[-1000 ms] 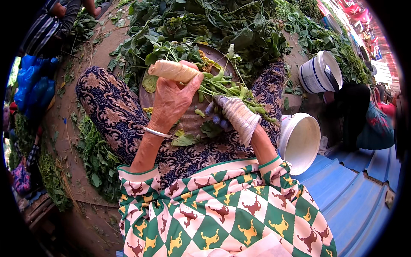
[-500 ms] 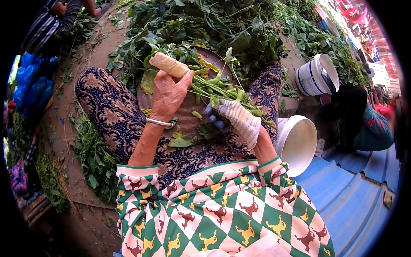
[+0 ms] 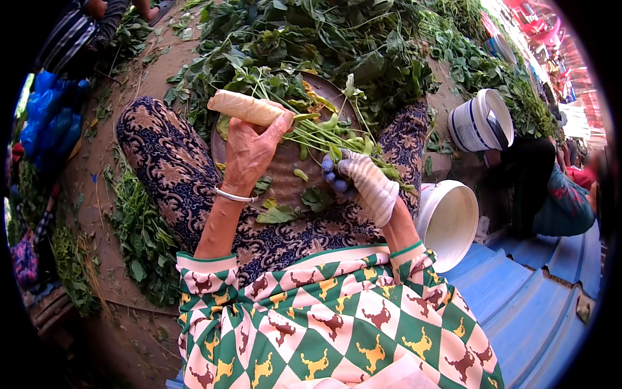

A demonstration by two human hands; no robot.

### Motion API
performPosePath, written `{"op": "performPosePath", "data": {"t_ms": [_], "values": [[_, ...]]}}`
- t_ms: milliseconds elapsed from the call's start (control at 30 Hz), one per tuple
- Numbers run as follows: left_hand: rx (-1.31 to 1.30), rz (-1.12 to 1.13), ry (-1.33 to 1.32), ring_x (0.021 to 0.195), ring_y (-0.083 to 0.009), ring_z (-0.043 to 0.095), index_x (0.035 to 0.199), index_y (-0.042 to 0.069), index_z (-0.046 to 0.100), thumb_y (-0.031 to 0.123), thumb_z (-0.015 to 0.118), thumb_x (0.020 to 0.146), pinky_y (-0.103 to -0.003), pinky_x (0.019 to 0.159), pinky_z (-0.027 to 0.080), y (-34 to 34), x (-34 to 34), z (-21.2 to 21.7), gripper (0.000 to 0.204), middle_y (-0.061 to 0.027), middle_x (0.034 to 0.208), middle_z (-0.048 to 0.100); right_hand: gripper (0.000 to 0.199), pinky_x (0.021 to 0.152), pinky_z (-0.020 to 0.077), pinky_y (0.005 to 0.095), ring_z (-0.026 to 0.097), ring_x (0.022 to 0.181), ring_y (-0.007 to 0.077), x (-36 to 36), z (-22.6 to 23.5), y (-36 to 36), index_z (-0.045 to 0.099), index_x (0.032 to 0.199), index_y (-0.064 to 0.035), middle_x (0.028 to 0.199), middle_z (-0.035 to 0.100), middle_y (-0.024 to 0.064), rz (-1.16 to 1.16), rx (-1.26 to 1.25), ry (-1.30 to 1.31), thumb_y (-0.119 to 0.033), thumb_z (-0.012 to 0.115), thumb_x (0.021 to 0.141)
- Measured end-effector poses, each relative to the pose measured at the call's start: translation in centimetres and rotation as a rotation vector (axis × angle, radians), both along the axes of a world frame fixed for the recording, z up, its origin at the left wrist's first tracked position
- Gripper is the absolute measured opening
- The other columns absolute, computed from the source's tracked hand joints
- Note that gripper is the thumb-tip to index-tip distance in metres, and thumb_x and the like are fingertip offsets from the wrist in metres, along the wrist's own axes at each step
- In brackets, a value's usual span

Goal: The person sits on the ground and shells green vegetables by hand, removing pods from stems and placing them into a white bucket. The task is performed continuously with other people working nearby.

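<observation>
My left hand (image 3: 249, 149), bare with a silver bangle, is closed on a tan cylinder (image 3: 243, 107), like a tool's handle; whatever joins its right end is hard to make out. Its thumb lies beside a bunch of green bean plant stems (image 3: 317, 136) with pods. At the bunch's other side my right hand (image 3: 363, 178), in a striped glove with blue fingertips, is closed round the stems. Beneath both hands a round brown tray (image 3: 282, 162) rests in my lap, holding leaves, yellowed bits and a loose pod (image 3: 300, 174).
A great heap of leafy plants (image 3: 311, 39) lies ahead. Two white buckets, one tipped (image 3: 450, 223) by my right knee and one farther off (image 3: 479, 120), stand right. Blue corrugated sheet (image 3: 518, 292) lies lower right. Other people sit at both edges; blue plastic bags (image 3: 48, 117) are left.
My left hand and the tan cylinder have shifted slightly left and down, with the cylinder lying more level. The gloved right hand has moved a little right, still on the stems.
</observation>
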State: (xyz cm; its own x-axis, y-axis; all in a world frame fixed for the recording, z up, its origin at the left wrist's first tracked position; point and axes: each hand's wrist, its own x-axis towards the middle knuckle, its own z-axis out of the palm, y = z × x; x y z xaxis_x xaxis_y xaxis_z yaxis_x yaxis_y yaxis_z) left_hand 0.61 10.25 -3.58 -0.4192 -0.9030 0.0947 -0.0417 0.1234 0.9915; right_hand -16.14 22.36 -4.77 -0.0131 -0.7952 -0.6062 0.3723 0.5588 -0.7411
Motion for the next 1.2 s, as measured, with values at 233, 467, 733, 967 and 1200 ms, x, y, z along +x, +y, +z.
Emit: {"op": "performPosePath", "data": {"t_ms": [233, 467, 733, 967, 1200], "values": [[-0.082, -0.060, -0.020, 0.074, -0.0073, 0.057, 0.088, 0.002, 0.063, 0.006, 0.064, 0.082, -0.022, 0.070, 0.046, 0.7, 0.4, 0.3, 0.008, -0.0010, 0.081, 0.063, 0.032, 0.046, 0.0343, 0.0186, 0.044, 0.052, 0.0037, 0.7, 3.3, 0.9, 0.062, 0.112, -0.0060, 0.068, 0.053, -0.0036, 0.565, -0.077, -0.010, -0.026, 0.049, 0.091], [-0.020, -0.157, -0.016, 0.084, -0.0090, 0.056, 0.094, 0.003, 0.061, 0.001, 0.061, 0.083, -0.022, 0.077, 0.045, 2.7, 2.0, 0.9, 0.011, -0.0024, 0.094, 0.062, 0.046, 0.041, 0.0324, 0.0177, 0.044, 0.049, 0.0035, 2.4, 2.2, -2.0, 0.064, 0.082, -0.0107, 0.063, 0.053, -0.0058, -0.054, 0.151, 0.003, -0.051, 0.043, 0.092], [0.209, -0.014, 0.160, 0.085, -0.0114, 0.059, 0.096, 0.002, 0.059, 0.003, 0.060, 0.085, -0.024, 0.076, 0.049, 4.2, 2.8, 0.2, 0.011, -0.0051, 0.091, 0.062, 0.028, 0.041, 0.0319, 0.0192, 0.043, 0.048, 0.0037, 2.8, 1.4, -2.0, 0.065, 0.084, -0.0094, 0.062, 0.053, -0.0050, 0.082, 0.064, 0.240, -0.035, 0.057, 0.088], [0.654, 0.008, 0.423, 0.083, -0.0241, 0.066, 0.106, 0.003, 0.054, 0.017, 0.059, 0.088, -0.032, 0.071, 0.056, 3.5, 4.0, -0.7, 0.023, -0.0127, 0.093, 0.064, 0.018, 0.050, 0.0382, 0.0225, 0.044, 0.056, 0.0058, 3.1, 0.8, -2.3, 0.067, 0.093, -0.0049, 0.067, 0.057, -0.0036, 0.339, -0.086, 0.424, -0.020, 0.057, 0.088], [0.246, 0.083, 0.111, 0.073, -0.0136, 0.062, 0.089, 0.001, 0.062, 0.009, 0.066, 0.081, -0.026, 0.068, 0.051, 4.0, 3.4, -1.3, 0.012, -0.0051, 0.081, 0.063, 0.025, 0.059, 0.0455, 0.0280, 0.051, 0.059, 0.0117, 4.5, 0.8, -2.8, 0.068, 0.089, -0.0036, 0.069, 0.063, 0.0055, 0.401, -0.124, 0.690, -0.027, 0.068, 0.080]]}}
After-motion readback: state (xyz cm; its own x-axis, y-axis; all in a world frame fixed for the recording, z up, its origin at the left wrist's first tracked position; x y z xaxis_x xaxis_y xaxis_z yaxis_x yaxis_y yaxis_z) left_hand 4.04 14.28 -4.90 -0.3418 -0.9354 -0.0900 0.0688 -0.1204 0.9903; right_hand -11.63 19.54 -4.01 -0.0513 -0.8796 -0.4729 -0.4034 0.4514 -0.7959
